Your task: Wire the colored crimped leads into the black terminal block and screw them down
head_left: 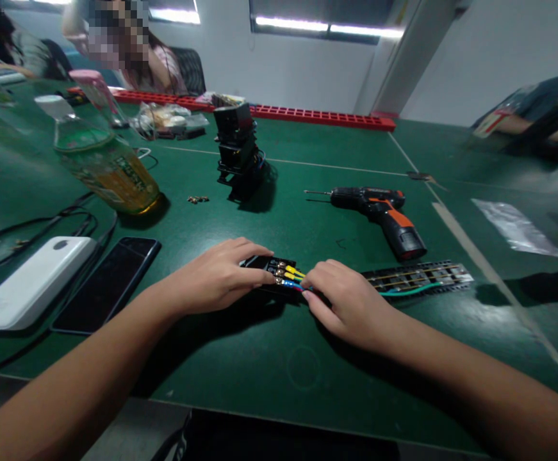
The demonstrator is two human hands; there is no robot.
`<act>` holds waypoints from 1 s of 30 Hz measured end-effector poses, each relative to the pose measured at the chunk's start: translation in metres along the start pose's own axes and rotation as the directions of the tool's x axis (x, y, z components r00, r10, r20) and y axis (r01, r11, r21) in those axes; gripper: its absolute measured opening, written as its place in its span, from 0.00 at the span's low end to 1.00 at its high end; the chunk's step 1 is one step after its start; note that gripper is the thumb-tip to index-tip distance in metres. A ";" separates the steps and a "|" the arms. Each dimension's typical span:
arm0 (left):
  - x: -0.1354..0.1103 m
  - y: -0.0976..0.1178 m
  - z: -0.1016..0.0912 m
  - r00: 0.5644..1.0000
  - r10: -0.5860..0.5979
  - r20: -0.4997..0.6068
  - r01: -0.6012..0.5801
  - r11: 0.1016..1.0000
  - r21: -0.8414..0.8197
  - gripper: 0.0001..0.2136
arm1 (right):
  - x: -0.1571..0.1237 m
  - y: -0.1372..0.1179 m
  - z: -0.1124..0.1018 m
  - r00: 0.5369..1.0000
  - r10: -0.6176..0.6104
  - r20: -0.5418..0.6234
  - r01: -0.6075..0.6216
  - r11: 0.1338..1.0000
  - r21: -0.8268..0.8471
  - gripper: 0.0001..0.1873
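Observation:
My left hand (pixel 233 275) grips a black terminal block (pixel 286 264) with brass screws, thumb on the near side and fingers over the far side. Yellow and blue crimped wire ends (pixel 290 276) sit at its screws. Just to the right, my right hand (pixel 341 298) is closed on the wires running out of the block. Beyond it stretches a slotted black strip (pixel 416 277) with brass bars, and a green wire (pixel 410 290) lies along its near edge. The parts of the wires under my right fingers are hidden.
A cordless screwdriver (pixel 379 211) lies beyond my right hand. Stacked black blocks (pixel 236 150) stand behind small brass screws (pixel 198 200). At left are a drink bottle (pixel 110 166), a white power bank (pixel 33 282), a phone (pixel 108 285) and cables. Other people sit around the green table (pixel 240 378).

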State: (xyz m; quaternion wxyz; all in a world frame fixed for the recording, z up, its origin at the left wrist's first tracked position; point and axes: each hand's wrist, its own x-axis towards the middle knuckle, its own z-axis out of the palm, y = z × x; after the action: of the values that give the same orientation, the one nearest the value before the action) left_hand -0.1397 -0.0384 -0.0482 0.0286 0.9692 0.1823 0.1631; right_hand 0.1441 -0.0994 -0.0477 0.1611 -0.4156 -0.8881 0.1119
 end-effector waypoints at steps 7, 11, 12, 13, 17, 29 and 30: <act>0.001 0.001 -0.001 1.000 -0.008 -0.001 0.008 1.000 -0.001 0.15 | -0.001 0.000 0.000 1.000 -0.006 -0.009 0.006 1.000 0.009 0.10; 0.002 0.002 -0.001 1.000 -0.008 -0.006 0.008 1.000 0.007 0.16 | -0.001 0.000 -0.001 1.000 0.001 -0.002 -0.001 1.000 0.007 0.10; 0.002 0.002 -0.002 1.000 -0.009 -0.005 0.009 1.000 0.011 0.16 | -0.001 -0.001 -0.002 1.000 0.006 0.001 -0.006 1.000 0.010 0.10; 0.002 0.002 -0.002 1.000 -0.010 -0.003 0.010 1.000 0.015 0.16 | -0.001 -0.001 -0.003 1.000 0.013 0.005 -0.013 1.000 0.014 0.10; 0.003 0.003 -0.003 1.000 -0.012 0.001 0.012 1.000 0.015 0.16 | 0.000 -0.004 -0.006 0.999 0.049 0.021 -0.050 0.998 0.042 0.11; 0.003 0.002 -0.001 1.000 0.005 -0.031 -0.005 1.000 0.012 0.15 | -0.002 0.003 -0.057 0.920 -0.389 0.052 0.373 0.907 0.194 0.24; 0.003 0.002 -0.001 1.000 0.004 -0.029 -0.004 1.000 0.010 0.15 | -0.002 0.003 -0.063 0.915 -0.398 0.067 0.380 0.906 0.188 0.25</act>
State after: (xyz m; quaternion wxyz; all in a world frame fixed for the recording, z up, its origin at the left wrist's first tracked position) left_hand -0.1363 -0.0393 -0.0463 0.0209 0.9672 0.1816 0.1761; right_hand 0.1712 -0.0950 0.0095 0.1689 -0.2084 -0.9474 0.1745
